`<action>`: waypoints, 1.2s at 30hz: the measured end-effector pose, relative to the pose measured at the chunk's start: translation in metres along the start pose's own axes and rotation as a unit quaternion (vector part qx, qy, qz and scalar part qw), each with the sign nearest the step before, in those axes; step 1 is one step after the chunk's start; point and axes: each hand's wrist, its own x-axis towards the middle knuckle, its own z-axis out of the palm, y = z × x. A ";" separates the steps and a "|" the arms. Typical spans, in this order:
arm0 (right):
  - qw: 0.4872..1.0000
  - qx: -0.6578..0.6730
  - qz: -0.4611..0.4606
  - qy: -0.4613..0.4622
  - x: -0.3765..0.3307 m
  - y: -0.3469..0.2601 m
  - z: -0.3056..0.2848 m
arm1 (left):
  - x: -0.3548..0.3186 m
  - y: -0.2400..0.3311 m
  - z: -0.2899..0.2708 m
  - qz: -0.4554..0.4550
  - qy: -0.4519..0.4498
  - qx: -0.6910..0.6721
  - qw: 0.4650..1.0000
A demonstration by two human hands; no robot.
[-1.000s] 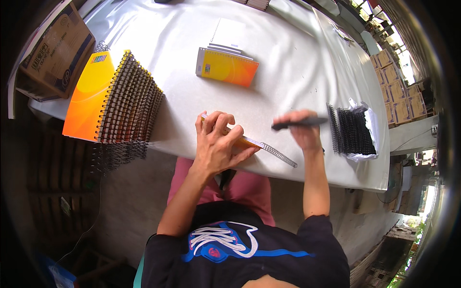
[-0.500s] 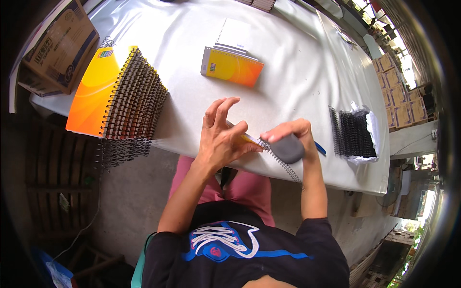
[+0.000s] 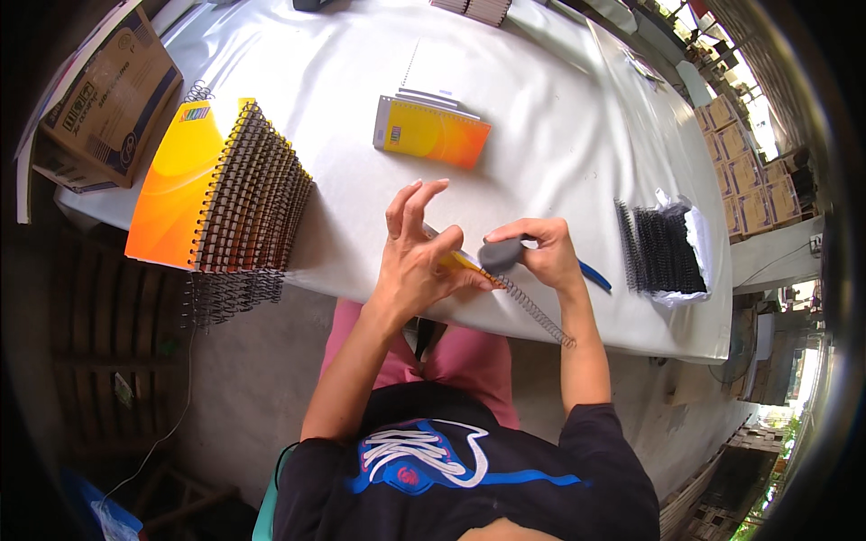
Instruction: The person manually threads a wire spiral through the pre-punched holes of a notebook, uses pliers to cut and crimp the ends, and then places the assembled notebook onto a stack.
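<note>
My left hand (image 3: 415, 261) grips a small yellow-orange notebook (image 3: 465, 261), seen nearly edge-on, between thumb and fingers; two of its fingers stick up. A dark spiral coil (image 3: 537, 311) trails from the notebook's right end towards my right forearm. Closed on a dark grey rounded pad (image 3: 501, 256), my right hand (image 3: 548, 257) has it against or just above the coil where it meets the notebook. Beyond my hands lies a short pile of yellow-orange covers and punched pages (image 3: 433, 131).
At left stands a tall stack of spiral-bound notebooks (image 3: 207, 189) beside a cardboard box (image 3: 113, 104). On the right are a bundle of black coils (image 3: 667, 252) in white wrapping and a blue-handled tool (image 3: 594, 277). The white-covered table (image 3: 577, 162) ends just before my lap.
My right hand has turned, and the grey pad has moved up and left to the notebook's coil end. My left hand and the notebook have stayed nearly in place.
</note>
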 end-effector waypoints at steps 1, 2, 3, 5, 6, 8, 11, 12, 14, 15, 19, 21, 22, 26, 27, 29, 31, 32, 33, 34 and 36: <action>0.988 0.152 -0.028 -0.023 -0.001 -0.002 0.002 | -0.001 -0.003 0.001 0.002 0.001 0.000 1.000; 0.951 0.301 -0.055 -0.047 -0.003 -0.007 0.004 | -0.001 -0.006 0.001 0.003 0.003 -0.001 1.000; 0.974 0.208 -0.067 -0.054 -0.002 -0.014 0.005 | -0.001 -0.008 0.001 0.005 0.004 -0.001 1.000; 1.000 0.015 -0.003 -0.002 0.000 -0.005 0.005 | 0.000 -0.007 0.002 -0.002 -0.008 -0.022 1.000; 0.998 0.050 0.038 0.030 -0.003 0.003 0.004 | 0.000 -0.006 0.003 -0.005 -0.014 -0.033 0.999; 0.954 0.292 -0.071 0.016 -0.008 -0.006 0.008 | 0.001 -0.009 0.002 -0.001 -0.014 -0.025 1.000; 1.000 -0.007 0.006 0.018 0.001 -0.006 0.011 | 0.003 -0.008 0.003 0.007 -0.007 -0.045 0.999; 0.999 0.018 0.019 0.041 -0.001 0.004 0.009 | 0.004 -0.008 0.004 0.010 -0.004 -0.056 0.998; 0.962 0.268 -0.061 0.011 -0.002 -0.009 0.012 | 0.003 -0.013 0.004 -0.050 -0.026 -0.096 0.994; 0.983 0.182 -0.013 -0.007 0.001 -0.018 0.014 | 0.002 -0.015 0.004 -0.080 -0.037 -0.116 0.989; 0.998 0.030 0.010 0.052 0.007 -0.001 0.013 | 0.004 -0.019 0.007 -0.057 0.008 -0.141 0.988; 0.999 0.011 -0.003 0.035 0.010 -0.006 0.018 | 0.003 -0.022 0.006 -0.037 0.001 -0.109 0.993; 1.000 -0.001 -0.010 0.029 0.010 -0.007 0.018 | 0.004 -0.023 0.007 -0.023 -0.003 -0.095 0.995; 0.955 0.282 -0.082 0.049 0.006 -0.003 0.018 | 0.000 -0.025 0.009 -0.065 -0.009 -0.146 0.987; 0.984 0.174 -0.028 -0.005 0.010 -0.014 0.021 | -0.002 -0.030 0.009 -0.075 -0.015 -0.140 0.987; 0.999 0.005 0.032 0.031 0.014 0.002 0.020 | 0.002 -0.030 0.012 -0.067 -0.027 -0.147 0.987; 0.989 0.139 -0.014 0.050 0.015 0.006 0.016 | 0.002 -0.028 0.013 -0.052 -0.020 -0.147 0.988; 0.958 0.280 -0.057 0.038 0.013 -0.004 0.019 | 0.001 -0.029 0.012 -0.048 -0.013 -0.141 0.989; 0.981 0.182 -0.066 -0.002 0.016 -0.016 0.023 | 0.002 -0.031 0.010 -0.044 -0.006 -0.134 0.990; 1.000 0.000 -0.026 -0.001 0.020 -0.013 0.025 | 0.002 -0.031 0.010 -0.035 -0.002 -0.137 0.990; 0.996 -0.035 0.027 0.082 0.022 0.008 0.023 | 0.004 -0.035 0.016 -0.017 0.008 -0.153 0.988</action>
